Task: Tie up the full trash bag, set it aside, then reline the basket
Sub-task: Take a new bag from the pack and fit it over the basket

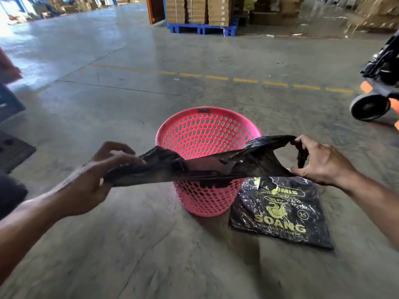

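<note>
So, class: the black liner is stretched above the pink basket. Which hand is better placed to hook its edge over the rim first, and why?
Probably the right hand. It pinches the black liner by a handle loop close to the pink basket rim, while the left hand grips it further out.

A grey concrete floor [133, 244] with a dashed yellow line [244, 80] stretches beyond. Far ahead, stacked cardboard boxes [196, 9] sit on a blue pallet [200, 29]. Daylight glares at far left.
</note>
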Available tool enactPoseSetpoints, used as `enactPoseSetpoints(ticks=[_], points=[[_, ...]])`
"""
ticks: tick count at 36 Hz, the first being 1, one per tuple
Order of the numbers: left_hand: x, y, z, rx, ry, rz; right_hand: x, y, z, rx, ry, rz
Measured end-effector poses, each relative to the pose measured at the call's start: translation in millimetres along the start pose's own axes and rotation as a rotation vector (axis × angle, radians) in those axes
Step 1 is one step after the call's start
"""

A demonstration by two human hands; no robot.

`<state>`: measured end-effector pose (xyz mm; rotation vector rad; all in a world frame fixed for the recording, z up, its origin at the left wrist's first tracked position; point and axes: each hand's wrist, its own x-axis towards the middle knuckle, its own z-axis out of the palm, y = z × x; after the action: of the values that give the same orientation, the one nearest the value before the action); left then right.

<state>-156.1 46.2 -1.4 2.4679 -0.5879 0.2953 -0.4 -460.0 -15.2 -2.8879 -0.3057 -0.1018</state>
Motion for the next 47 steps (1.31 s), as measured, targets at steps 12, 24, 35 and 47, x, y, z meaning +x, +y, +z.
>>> enactPoseSetpoints(ticks=[12, 24, 35, 47], points=[[-9, -27, 21, 0.138, -0.098, -0.221, -20, -6, 36, 0.008, -0.097, -0.06], [21, -67, 54, 0.241, -0.029, -0.42, 10, -6, 56, 0.008, -0.055, -0.042], [116, -100, 39, -0.444, -0.17, -0.762, 103, -11, 48, 0.566, -0.353, 0.207], [162, -109, 51, -0.499, 0.379, -0.935, 107, -21, 67, 1.097, 0.133, 0.519]])
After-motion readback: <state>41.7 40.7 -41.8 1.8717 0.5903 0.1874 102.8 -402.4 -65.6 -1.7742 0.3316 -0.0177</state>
